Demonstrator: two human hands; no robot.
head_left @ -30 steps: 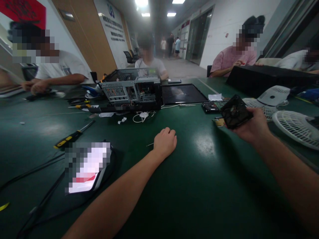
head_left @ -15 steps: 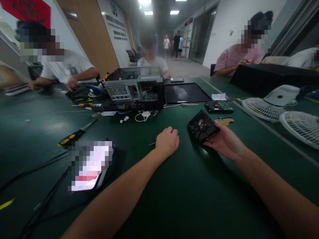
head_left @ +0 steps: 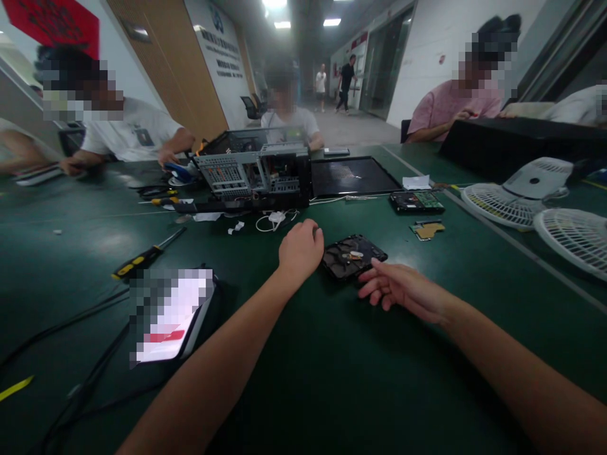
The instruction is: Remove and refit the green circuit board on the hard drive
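A black hard drive [head_left: 348, 258] lies on the green table between my hands, its underside or inner face with a small pale metal part turned up. My right hand [head_left: 403, 291] is at its near right corner. The thumb reaches the drive's edge, while the other fingers are loosely curled and apart below it. My left hand [head_left: 301, 249] is closed just left of the drive, its back towards me. A small dark bit shows by its fingers, but what it holds is hidden. Beyond the right hand lie a small circuit board piece [head_left: 427, 230] and another hard drive [head_left: 417, 202].
An opened computer case [head_left: 256, 170] stands ahead, beside a black side panel [head_left: 353, 175]. At left are a yellow-black screwdriver [head_left: 147, 254], a lit phone [head_left: 177, 316] and black cables [head_left: 90, 379]. White fan parts [head_left: 512, 196] lie at right. Several people sit around the table.
My right hand has brought the hard drive left and down onto the table, and its fingers have loosened. My left hand has moved slightly forward and left, beside the drive.
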